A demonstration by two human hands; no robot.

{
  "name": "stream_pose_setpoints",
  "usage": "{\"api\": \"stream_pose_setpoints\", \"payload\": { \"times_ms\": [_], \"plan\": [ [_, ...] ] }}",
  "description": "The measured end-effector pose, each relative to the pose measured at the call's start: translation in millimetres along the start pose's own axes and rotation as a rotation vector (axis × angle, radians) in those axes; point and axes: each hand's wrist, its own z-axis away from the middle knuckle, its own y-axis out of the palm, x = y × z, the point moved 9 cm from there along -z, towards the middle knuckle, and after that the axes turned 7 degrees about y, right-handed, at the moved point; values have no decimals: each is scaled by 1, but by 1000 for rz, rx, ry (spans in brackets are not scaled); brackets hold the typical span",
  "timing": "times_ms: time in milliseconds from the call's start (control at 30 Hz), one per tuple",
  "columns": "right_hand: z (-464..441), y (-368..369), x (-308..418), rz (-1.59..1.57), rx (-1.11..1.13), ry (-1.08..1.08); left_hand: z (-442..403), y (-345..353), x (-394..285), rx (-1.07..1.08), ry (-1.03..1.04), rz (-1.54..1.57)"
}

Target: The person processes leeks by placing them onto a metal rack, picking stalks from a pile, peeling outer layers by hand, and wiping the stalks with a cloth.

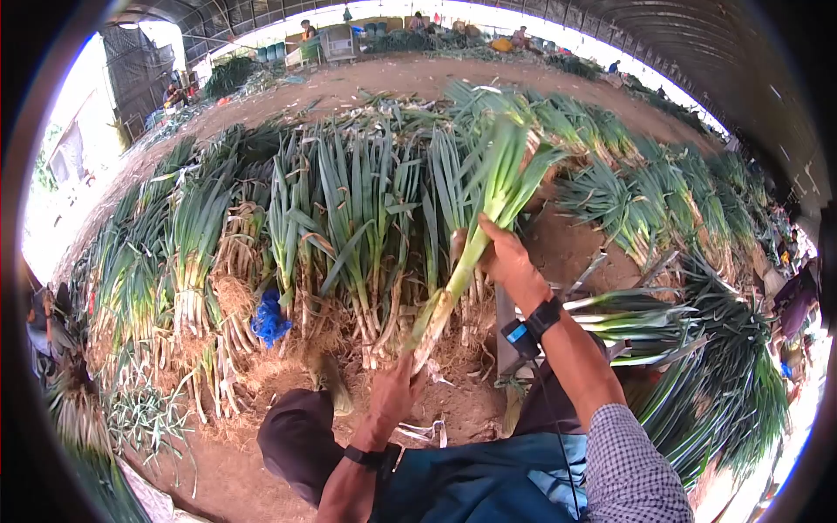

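A thick leek (pixel 459 275) slants across the middle of the view, its green leaves up and to the right, its pale root end down and to the left. My right hand (pixel 508 259) is closed round the upper stalk, just below where the leaves spread. At the lower end, my left hand (pixel 394 397) is closed on the pale base, which its fingers partly hide. Directly beyond my hands stand leeks (pixel 349 209) in a dense row, roots down on the soil. Beside my right forearm lie trimmed-looking leeks (pixel 628 321) with white stalks.
A blue plastic bundle (pixel 271 319) sits among the roots at left. More leeks are heaped at right (pixel 719 375) and far left. White strips (pixel 425 431) lie on the brown soil between my knees. Several people sit or stand at the back, under a curved shelter roof (pixel 680 52).
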Motion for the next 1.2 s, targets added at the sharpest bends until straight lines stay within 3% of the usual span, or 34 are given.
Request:
{"api": "stream_pose_setpoints", "payload": {
  "times_ms": [133, 233, 267, 367, 500, 600, 733, 1000, 1200],
  "plan": [
    [-9, -25, 1, -54, -110, -19, -5, 15, -1, -85, 156, 73],
    [-4, -46, 14, -114, -135, -72, -3, 35, 36, -121, -18, 270],
    [-5, -54, 18, -145, -127, -86, -7, 7, 26, -418, 120, 135],
    [-5, -73, 23, -209, -118, -155, -34, -7, 22, -286, -10, -328],
    [-5, -76, 6, -225, -159, -194, -109, -10, -60, -386, 130, -269],
    [4, -72, -4, -248, -189, -206, -151, 14, -85, -364, 128, -288],
    [10, -73, -13, -282, -253, -212, -169, 39, -84, -239, 139, -336],
    [22, -65, -6, -260, -274, -212, -163, 40, -100, -313, 310, -442],
    [27, -54, 3, -237, -50, -256, -154, 28, -73, -438, 108, -89]
  ]
}}
